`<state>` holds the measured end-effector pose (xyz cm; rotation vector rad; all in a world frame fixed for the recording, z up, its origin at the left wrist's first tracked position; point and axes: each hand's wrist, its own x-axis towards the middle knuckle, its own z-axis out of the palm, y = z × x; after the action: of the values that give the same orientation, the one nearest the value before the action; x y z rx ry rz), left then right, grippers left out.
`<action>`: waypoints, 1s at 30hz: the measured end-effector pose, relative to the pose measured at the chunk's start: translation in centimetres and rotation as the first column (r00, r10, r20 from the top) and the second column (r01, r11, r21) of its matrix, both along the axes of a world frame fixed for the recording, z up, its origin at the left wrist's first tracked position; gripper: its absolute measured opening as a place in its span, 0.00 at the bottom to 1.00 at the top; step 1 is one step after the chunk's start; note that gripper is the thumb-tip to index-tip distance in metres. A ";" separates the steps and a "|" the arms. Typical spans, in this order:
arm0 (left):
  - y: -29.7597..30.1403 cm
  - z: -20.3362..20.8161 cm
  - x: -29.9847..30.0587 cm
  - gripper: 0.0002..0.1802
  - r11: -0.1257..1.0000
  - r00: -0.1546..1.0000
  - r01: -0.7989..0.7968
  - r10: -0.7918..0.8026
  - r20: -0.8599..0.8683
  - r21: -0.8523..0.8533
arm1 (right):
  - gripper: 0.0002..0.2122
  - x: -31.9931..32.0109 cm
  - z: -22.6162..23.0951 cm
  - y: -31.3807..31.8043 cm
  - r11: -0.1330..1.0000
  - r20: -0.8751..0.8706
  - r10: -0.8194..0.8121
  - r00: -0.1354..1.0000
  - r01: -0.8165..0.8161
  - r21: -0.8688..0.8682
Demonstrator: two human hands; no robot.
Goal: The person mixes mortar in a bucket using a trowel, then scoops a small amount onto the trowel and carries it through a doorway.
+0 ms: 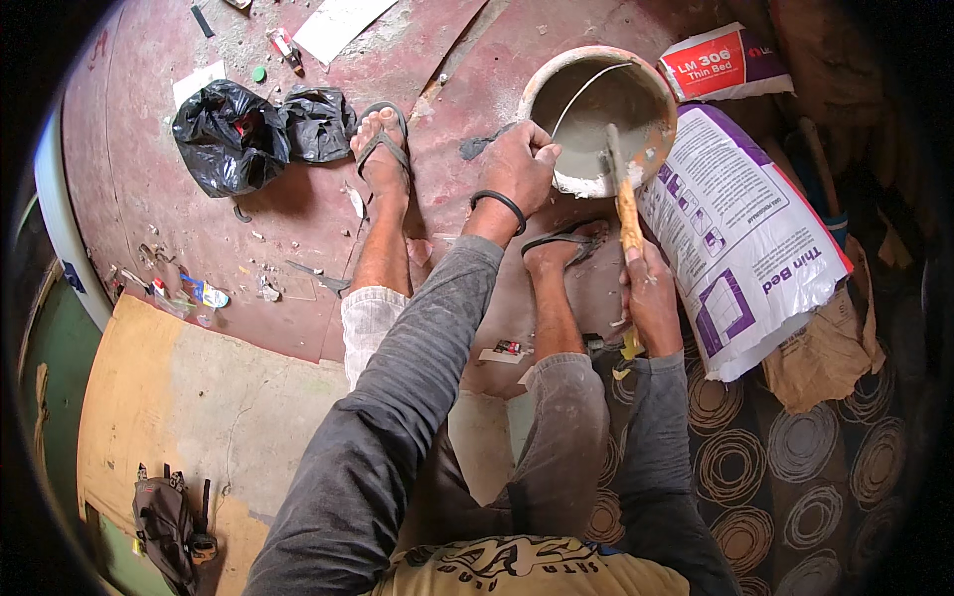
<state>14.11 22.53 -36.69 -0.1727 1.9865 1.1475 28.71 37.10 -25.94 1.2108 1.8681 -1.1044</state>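
Note:
A round bucket [537, 104] with a mortar-smeared rim stands at the upper middle, holding grey wet mortar [581, 129]. My left hand [517, 171] is closed at the near left of its rim, where the thin wire handle [586, 89] comes down; whether rim or wire lies in the fingers is hard to tell. In my closed right hand [651, 298] is a wooden stick [627, 214], slanting up into the bucket. Its grey-coated far end reaches the mortar.
Right of the bucket lie a white-and-purple bag [750, 238] and a red-and-white packet [730, 65]. Brown paper [830, 348] sits beside the bag. Black plastic bags [234, 139] lie left of my sandalled feet. Debris and a brush [206, 292] litter the floor; a backpack [167, 526] is lower left.

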 end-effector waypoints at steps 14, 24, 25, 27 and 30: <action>2.5 -0.4 0.6 0.17 0.960 0.950 0.244 -0.265 -0.163 -0.140 | 0.18 -0.8 2.0 1.5 0.928 -0.245 0.110 0.963 -0.011 0.373; 1.6 -4.1 2.2 0.31 0.902 0.893 0.422 -0.431 -0.134 -0.090 | 0.11 15.5 13.9 23.3 0.532 0.057 0.263 0.963 -0.194 0.824; 1.4 -2.2 3.2 0.33 0.913 0.903 0.381 -0.401 -0.153 -0.145 | 0.11 16.4 13.0 22.2 0.608 0.128 0.213 0.969 -0.234 0.759; -1.3 -0.9 1.0 0.36 0.909 0.903 0.362 -0.397 -0.166 -0.207 | 0.13 15.6 11.6 20.6 0.752 0.234 0.157 0.959 -0.270 0.601; -6.0 5.2 2.7 0.34 0.960 0.949 0.262 -0.274 -0.156 -0.093 | 0.13 18.6 8.0 18.4 0.765 0.301 0.044 0.952 -0.226 0.603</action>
<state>16.83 16.57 -31.49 0.1601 2.1221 0.9411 47.27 55.53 -17.90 1.4588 2.1318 -0.1794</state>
